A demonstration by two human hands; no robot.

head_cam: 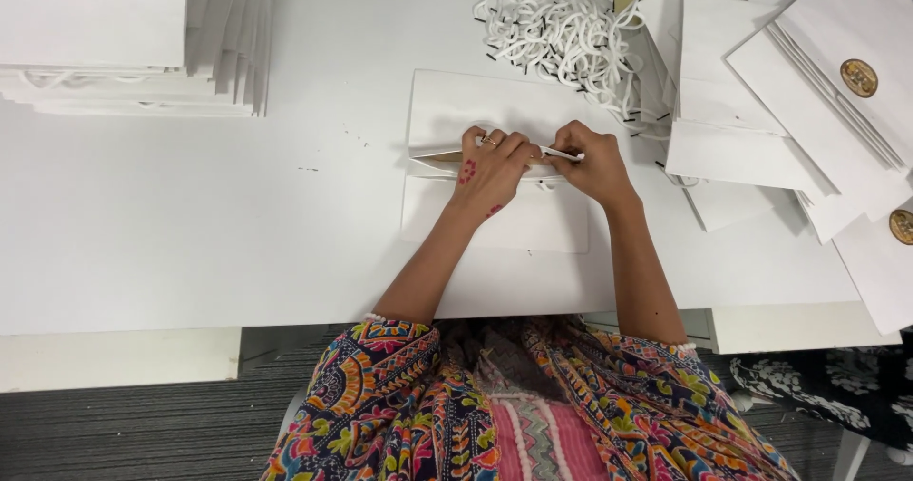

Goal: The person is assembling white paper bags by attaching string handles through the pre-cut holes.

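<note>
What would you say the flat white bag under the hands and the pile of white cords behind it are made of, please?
The white bag looks like matte paper: sharp creases, no gloss. The cords look like soft woven or twisted textile, limp loops with dark tips; the exact fibre cannot be told.

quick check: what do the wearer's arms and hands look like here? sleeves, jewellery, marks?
Both forearms are bare below wide, multicoloured patterned sleeves. The left hand has a ring on one finger and reddish-pink marks on its back and at the wrist. The right hand shows no ring or marks in this view. A pale beaded edge shows at each sleeve cuff.
</note>
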